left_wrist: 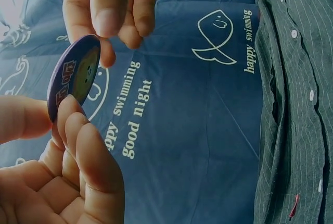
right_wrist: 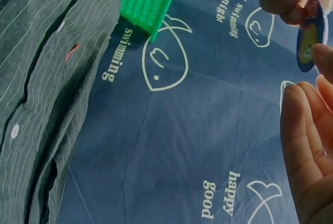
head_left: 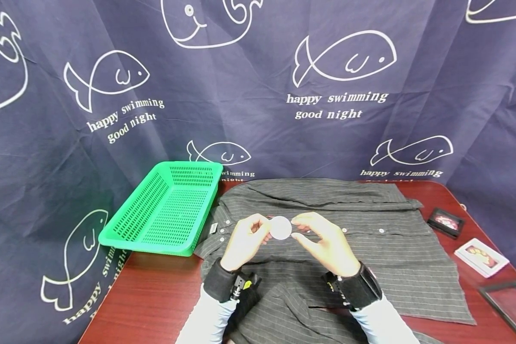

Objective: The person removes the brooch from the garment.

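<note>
A thin round disc [head_left: 280, 228] is held up over the grey striped shirt [head_left: 395, 258]. Its pale side shows in the head view; a purple face with a yellow cartoon and lettering shows in the left wrist view. My left hand [head_left: 248, 240] pinches the disc's rim between thumb and fingers. Opposite it, my right hand [head_left: 324, 243] has its fingertips right at the other rim, thumb and fingers spread a little apart. In the right wrist view the right hand [right_wrist: 312, 146] stays loosely extended beside the disc [right_wrist: 310, 36].
A green plastic basket [head_left: 176, 210] stands at the back left of the red table [head_left: 155, 291]. On the right lie a small black-framed box [head_left: 446, 222], a white-framed picture box [head_left: 481, 257] and a dark-framed clear case [head_left: 509, 306]. A blue fish-print curtain [head_left: 249, 105] hangs behind.
</note>
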`<act>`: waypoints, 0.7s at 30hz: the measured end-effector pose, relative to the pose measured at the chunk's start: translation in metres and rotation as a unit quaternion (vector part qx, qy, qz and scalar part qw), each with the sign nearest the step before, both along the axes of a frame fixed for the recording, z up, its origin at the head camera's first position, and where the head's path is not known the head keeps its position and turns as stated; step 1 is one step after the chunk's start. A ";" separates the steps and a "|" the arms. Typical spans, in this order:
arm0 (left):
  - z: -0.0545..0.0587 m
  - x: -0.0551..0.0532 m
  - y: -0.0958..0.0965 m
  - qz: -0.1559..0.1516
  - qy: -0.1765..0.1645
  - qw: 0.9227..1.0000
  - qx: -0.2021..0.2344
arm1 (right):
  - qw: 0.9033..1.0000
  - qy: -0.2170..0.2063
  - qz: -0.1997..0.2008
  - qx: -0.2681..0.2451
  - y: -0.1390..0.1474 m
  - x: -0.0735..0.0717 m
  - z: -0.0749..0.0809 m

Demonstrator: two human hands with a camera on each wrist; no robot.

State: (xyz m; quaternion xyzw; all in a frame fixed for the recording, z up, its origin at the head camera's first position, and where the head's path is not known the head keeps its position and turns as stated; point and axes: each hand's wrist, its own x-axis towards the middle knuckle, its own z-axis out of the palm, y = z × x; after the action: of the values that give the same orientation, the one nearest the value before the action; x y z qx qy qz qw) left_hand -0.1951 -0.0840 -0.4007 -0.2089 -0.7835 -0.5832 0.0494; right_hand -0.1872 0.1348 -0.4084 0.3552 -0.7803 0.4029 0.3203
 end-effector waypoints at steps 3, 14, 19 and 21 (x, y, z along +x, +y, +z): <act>0.000 0.000 0.000 -0.004 -0.003 1.000 -0.001 | 1.000 0.008 0.001 0.009 -0.001 -0.001 -0.002; -0.003 0.000 0.003 -0.020 -0.004 1.000 0.000 | 0.997 0.046 -0.028 0.051 -0.004 0.000 -0.002; -0.004 -0.001 0.003 -0.019 -0.008 1.000 0.003 | 0.996 0.045 -0.034 0.068 -0.003 0.000 -0.004; -0.003 -0.001 0.003 -0.016 -0.014 1.000 0.005 | 0.996 0.052 -0.036 0.070 -0.003 0.000 -0.004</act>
State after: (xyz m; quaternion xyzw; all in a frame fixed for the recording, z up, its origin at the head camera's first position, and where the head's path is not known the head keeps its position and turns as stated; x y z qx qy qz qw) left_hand -0.1960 -0.0805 -0.4042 -0.2132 -0.7775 -0.5909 0.0299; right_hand -0.1868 0.1316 -0.4120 0.3688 -0.8011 0.3167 0.3492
